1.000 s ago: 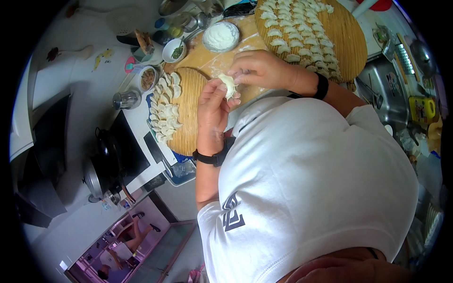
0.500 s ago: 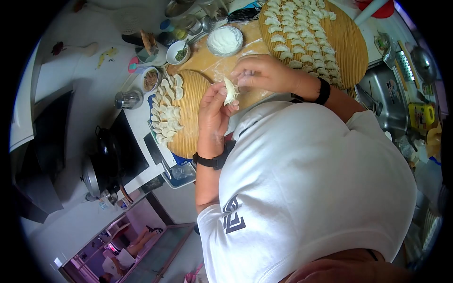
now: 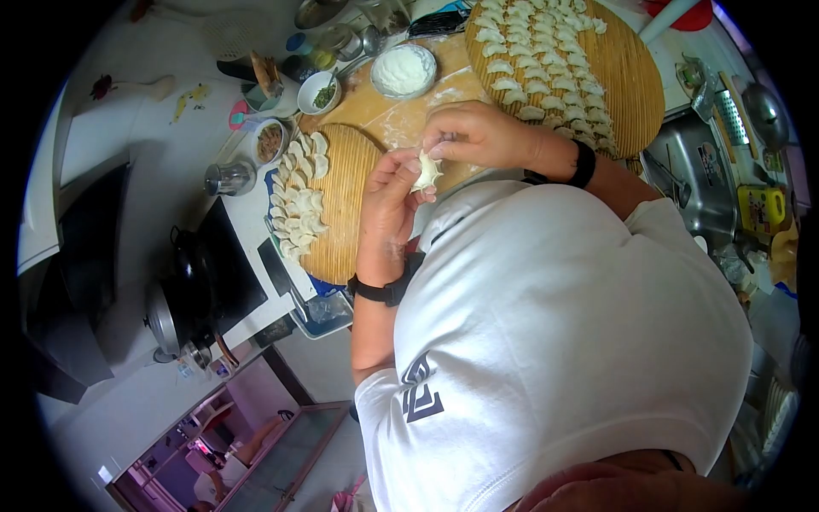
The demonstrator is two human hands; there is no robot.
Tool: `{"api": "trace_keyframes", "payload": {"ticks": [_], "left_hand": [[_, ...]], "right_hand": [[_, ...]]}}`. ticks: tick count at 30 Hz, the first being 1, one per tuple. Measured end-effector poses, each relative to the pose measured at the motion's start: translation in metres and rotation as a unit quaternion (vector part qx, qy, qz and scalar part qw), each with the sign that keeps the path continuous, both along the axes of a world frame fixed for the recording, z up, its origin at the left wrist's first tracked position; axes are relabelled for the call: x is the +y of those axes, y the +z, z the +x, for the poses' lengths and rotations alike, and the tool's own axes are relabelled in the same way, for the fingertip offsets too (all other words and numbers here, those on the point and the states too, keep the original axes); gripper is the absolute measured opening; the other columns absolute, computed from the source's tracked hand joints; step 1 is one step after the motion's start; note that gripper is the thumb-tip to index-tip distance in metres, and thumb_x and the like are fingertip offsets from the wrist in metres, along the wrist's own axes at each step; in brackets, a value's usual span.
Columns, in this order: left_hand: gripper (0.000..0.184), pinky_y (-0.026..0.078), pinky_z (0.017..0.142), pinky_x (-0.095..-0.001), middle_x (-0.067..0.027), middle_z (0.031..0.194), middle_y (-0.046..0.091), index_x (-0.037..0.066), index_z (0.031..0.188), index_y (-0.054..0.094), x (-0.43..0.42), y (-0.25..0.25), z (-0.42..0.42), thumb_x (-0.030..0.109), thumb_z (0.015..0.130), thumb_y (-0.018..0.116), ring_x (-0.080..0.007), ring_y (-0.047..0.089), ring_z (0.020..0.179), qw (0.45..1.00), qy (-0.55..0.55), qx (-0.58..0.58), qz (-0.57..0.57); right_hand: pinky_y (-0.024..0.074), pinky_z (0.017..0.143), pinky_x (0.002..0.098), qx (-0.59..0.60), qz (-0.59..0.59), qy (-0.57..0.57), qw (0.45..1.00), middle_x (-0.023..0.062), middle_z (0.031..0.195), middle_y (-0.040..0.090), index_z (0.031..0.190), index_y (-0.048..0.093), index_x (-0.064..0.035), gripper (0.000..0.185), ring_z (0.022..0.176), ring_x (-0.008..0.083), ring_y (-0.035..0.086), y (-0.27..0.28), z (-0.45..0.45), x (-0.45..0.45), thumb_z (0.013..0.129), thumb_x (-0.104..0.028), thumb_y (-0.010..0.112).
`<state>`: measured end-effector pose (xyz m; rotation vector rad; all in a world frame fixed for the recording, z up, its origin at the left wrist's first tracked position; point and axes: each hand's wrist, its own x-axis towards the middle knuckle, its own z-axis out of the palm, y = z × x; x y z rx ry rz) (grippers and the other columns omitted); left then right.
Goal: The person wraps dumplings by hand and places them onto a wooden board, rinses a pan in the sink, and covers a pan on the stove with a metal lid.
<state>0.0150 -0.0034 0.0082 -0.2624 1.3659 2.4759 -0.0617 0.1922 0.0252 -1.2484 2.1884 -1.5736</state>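
Near the front edge of the floured board, my left hand (image 3: 390,189) is closed around a pale, folded dumpling (image 3: 426,174). My right hand (image 3: 479,134) pinches the upper end of the same dumpling, thumb and fingers pressed together. The dumpling's edge looks pleated, and my fingers partly cover it. Left of my hands, a round slatted tray (image 3: 350,192) carries curved dumplings (image 3: 300,213) in overlapping rows along its left side. A larger round tray (image 3: 636,81), beyond my right hand, bears many rows of dumplings (image 3: 546,72).
Behind my hands is a bowl of white flour (image 3: 403,71) on the wooden board (image 3: 367,102). A bowl of chopped greens (image 3: 321,92) and a bowl of brown filling (image 3: 272,141) stand to its left. A sink (image 3: 704,179) lies at right; a wok (image 3: 192,256) sits at left.
My right hand has come in to the dumpling and its fingers have closed on the upper end. The dumpling has turned slightly in my left hand.
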Motion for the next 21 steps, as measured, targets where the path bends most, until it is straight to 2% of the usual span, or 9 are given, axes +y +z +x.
{"api": "trace_keyframes", "payload": {"ticks": [2, 6, 8, 12, 18, 20, 21], "left_hand": [[0.018, 0.053, 0.059, -0.0242, -0.0065, 0.092, 0.064, 0.003, 0.105, 0.059, 0.002, 0.001, 0.000, 0.013, 0.091, 0.060, -0.0129, 0.061, 0.073, 1.000, -0.004, 0.004, -0.005], [0.017, 0.052, 0.059, -0.0241, -0.0062, 0.092, 0.064, 0.003, 0.105, 0.060, 0.003, 0.001, 0.001, 0.012, 0.091, 0.060, -0.0125, 0.061, 0.074, 1.000, 0.003, -0.008, -0.007], [0.017, 0.052, 0.059, -0.0241, -0.0062, 0.092, 0.064, 0.004, 0.105, 0.060, 0.000, -0.002, 0.001, 0.012, 0.091, 0.060, -0.0123, 0.061, 0.074, 1.000, -0.005, -0.004, 0.004], [0.016, 0.052, 0.059, -0.0240, -0.0063, 0.091, 0.064, 0.003, 0.104, 0.060, 0.002, -0.002, 0.001, 0.012, 0.091, 0.060, -0.0122, 0.061, 0.074, 1.000, -0.009, 0.004, 0.009], [0.016, 0.052, 0.057, -0.0233, -0.0071, 0.091, 0.064, 0.003, 0.104, 0.060, 0.007, -0.002, -0.002, 0.012, 0.091, 0.059, -0.0127, 0.061, 0.073, 1.000, -0.021, -0.003, 0.022], [0.016, 0.053, 0.057, -0.0235, -0.0078, 0.092, 0.064, 0.003, 0.105, 0.060, 0.011, -0.003, -0.004, 0.012, 0.091, 0.059, -0.0131, 0.061, 0.073, 1.000, -0.018, -0.006, 0.024], [0.016, 0.053, 0.057, -0.0235, -0.0078, 0.092, 0.064, 0.003, 0.105, 0.060, 0.012, -0.004, -0.005, 0.012, 0.091, 0.059, -0.0131, 0.061, 0.073, 0.999, -0.022, -0.008, 0.025]], "right_hand": [[0.0469, 0.070, 0.0317, 0.052, 0.016, -0.016, 0.998, 0.0093, 0.084, 0.060, 0.092, 0.060, -0.0036, 0.011, 0.078, 0.0242, 0.059, -0.002, 0.001, 0.001, 0.084, -0.012, 0.063], [0.0468, 0.071, 0.0311, 0.065, -0.001, 0.000, 0.998, 0.0083, 0.086, 0.060, 0.094, 0.059, -0.0043, 0.013, 0.080, 0.0216, 0.060, -0.008, 0.000, 0.003, 0.085, -0.013, 0.063], [0.0467, 0.071, 0.0302, -0.019, -0.016, -0.003, 1.000, 0.0068, 0.087, 0.061, 0.097, 0.059, -0.0049, 0.015, 0.080, 0.0182, 0.059, -0.006, 0.003, 0.003, 0.085, -0.014, 0.064], [0.0466, 0.071, 0.0294, -0.050, -0.032, -0.003, 0.998, 0.0053, 0.087, 0.060, 0.103, 0.061, -0.0056, 0.020, 0.080, 0.0155, 0.058, -0.001, 0.002, 0.007, 0.085, -0.013, 0.065], [0.0460, 0.071, 0.0264, -0.113, 0.026, 0.024, 0.993, 0.0015, 0.086, 0.059, 0.114, 0.060, -0.0059, 0.029, 0.081, 0.0105, 0.056, -0.001, 0.002, 0.019, 0.086, -0.012, 0.065], [0.0467, 0.071, 0.0245, -0.225, -0.054, 0.037, 0.972, 0.0005, 0.087, 0.059, 0.115, 0.058, -0.0047, 0.028, 0.080, 0.0090, 0.056, -0.012, 0.002, 0.022, 0.089, -0.014, 0.062], [0.0467, 0.071, 0.0245, -0.226, -0.054, 0.033, 0.972, 0.0005, 0.087, 0.059, 0.115, 0.058, -0.0047, 0.028, 0.080, 0.0090, 0.056, -0.014, 0.003, 0.025, 0.089, -0.014, 0.062]]}}
